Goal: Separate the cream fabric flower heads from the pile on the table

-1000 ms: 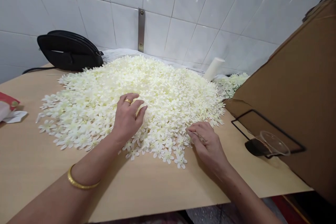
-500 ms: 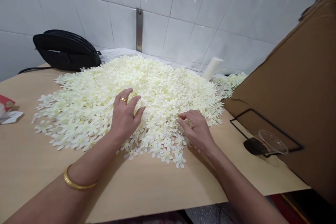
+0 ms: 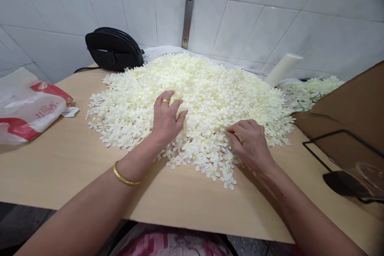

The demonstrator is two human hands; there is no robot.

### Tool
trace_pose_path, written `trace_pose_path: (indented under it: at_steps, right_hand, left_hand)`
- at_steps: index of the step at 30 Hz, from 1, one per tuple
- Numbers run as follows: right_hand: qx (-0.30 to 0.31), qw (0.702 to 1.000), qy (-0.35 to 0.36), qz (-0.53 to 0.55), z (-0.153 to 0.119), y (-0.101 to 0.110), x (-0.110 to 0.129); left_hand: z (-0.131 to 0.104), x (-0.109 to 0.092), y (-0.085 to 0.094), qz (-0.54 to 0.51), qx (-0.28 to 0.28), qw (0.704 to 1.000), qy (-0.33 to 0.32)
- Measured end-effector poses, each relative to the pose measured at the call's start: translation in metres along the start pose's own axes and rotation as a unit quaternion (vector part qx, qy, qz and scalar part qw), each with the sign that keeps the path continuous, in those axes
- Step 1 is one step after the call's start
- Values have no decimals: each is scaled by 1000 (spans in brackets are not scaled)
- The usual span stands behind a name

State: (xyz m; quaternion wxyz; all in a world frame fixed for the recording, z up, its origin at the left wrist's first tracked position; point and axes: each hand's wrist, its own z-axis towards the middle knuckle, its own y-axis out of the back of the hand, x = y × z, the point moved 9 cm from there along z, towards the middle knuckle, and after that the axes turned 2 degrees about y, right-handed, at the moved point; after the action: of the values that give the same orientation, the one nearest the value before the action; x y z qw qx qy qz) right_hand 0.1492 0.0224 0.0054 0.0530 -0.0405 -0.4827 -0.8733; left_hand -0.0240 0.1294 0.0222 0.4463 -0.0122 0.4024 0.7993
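Observation:
A broad heap of white, pale yellow-centred artificial flower heads (image 3: 207, 84) covers the middle of the table. My left hand (image 3: 168, 118), with a gold ring and a gold bangle on that arm, rests over the front of the heap, its fingers apart and slightly bent. Nothing shows in its grasp. To the right, my right hand (image 3: 250, 142) is at the heap's front right edge, thumb and forefinger brought close together among the flowers. What lies between those fingertips is too small to make out. Several single flowers are scattered in front, between the hands.
On the wooden table (image 3: 99, 180) a black bag (image 3: 115, 50) stands at the back left, against the tiled wall. A red and white plastic packet (image 3: 33, 112) lies at left. Right are a white roll (image 3: 283, 70), a cardboard box (image 3: 354, 104) and a black wire holder (image 3: 318, 156).
The view has turned left, so everything sits further right and more of the packet shows. My hands stay at about the same places on the heap; the right fingers look closer together.

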Motion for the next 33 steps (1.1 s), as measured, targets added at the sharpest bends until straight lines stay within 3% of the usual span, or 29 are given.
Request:
trace_pose_path:
  at_steps: [9,14,18,24,27,33]
  right_hand:
    - [-69,994,-51,72,18,42,-5]
    - [-67,993,-22,98,43,25,13]
    - [-46,992,27,114,43,17,41]
    - [120,958,212,150,7,-6,112]
    - [135,959,220,118,0,-16,117]
    - [46,976,165,134,13,-7,97]
  left_hand:
    - [-2,-2,-4,20,12,1000,-5]
    - [0,7,-3,29,9,999,10]
    - [2,9,-3,36,0,999,6]
    - [1,4,-3,38,-6,999,-3]
    - [1,4,-2,36,-6,999,-5]
    - [-1,2,-3,39,-1,999,-8]
